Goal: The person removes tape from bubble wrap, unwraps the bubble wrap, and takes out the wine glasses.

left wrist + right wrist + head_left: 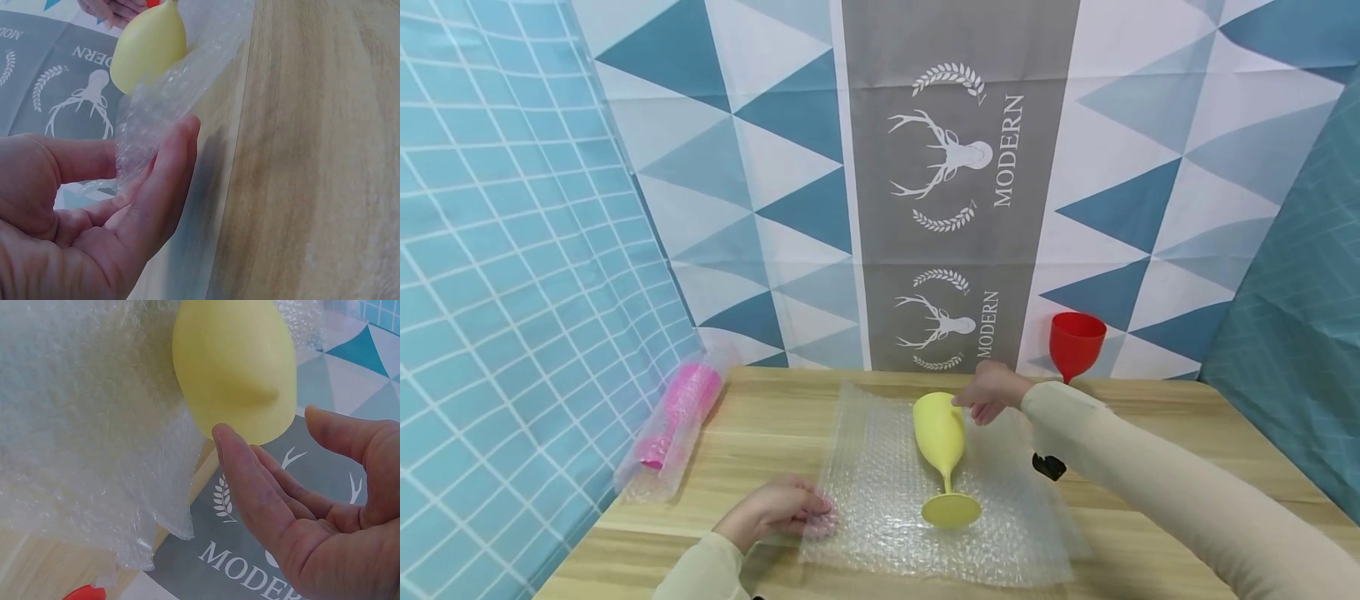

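Observation:
A yellow plastic goblet (942, 433) lies on its side on a sheet of bubble wrap (887, 500), its foot towards me and its mouth pointing away. My left hand (782, 510) holds the near left edge of the wrap; in the left wrist view that edge (140, 134) passes between thumb and fingers. Up by the goblet's rim is my right hand (988, 393). The right wrist view has its forefinger (234, 453) right at the rim, while the thumb (337, 431) stands well apart.
At the left lies a pink goblet (691, 390) rolled in bubble wrap, against the tiled blue sheet (512, 275). A red goblet (1075, 340) stands at the back right, partly behind my right sleeve. A small black object (1048, 467) shows under the right forearm. The wooden table (775, 400) meets a patterned backdrop.

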Tool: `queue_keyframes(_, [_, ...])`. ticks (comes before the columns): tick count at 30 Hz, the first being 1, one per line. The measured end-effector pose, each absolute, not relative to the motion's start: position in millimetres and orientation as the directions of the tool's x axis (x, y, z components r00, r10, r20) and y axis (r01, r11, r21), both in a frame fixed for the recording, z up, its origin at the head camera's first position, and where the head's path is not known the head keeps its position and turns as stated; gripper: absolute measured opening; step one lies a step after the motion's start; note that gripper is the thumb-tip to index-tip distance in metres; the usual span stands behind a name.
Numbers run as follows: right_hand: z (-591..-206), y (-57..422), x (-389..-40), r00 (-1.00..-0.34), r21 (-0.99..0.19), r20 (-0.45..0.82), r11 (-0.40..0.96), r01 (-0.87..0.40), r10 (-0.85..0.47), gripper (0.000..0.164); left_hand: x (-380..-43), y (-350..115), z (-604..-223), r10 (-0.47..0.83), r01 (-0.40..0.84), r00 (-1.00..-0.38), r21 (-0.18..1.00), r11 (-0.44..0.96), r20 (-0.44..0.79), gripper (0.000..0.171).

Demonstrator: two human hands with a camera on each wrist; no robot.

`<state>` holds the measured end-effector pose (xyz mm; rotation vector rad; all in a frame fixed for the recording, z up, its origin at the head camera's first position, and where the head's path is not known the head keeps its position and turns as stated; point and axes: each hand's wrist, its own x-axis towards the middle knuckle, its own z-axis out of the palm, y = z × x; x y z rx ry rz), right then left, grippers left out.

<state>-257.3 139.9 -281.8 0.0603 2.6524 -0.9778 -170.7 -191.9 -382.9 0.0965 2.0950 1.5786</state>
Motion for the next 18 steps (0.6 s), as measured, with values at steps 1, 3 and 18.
queue_keyframes(1, [-283, 140, -259, -0.950, -0.621, -0.307, 0.770, 0.148, -0.065, 0.026, -171, -192, -383, 0.353, -0.241, -0.868, 0.917, 0.319, -0.350, 0.014])
queue_keyframes(3, [-285, 139, -261, -0.948, -0.618, -0.311, 0.772, 0.152, -0.062, 0.027, -170, -192, -383, 0.353, -0.238, -0.869, 0.919, 0.315, -0.346, 0.014])
queue_keyframes(18, [-291, 139, -278, -0.887, -0.664, -0.445, 0.710, 0.236, -0.121, 0.044, -170, -190, -383, 0.361, -0.235, -0.867, 0.921, 0.311, -0.343, 0.015])
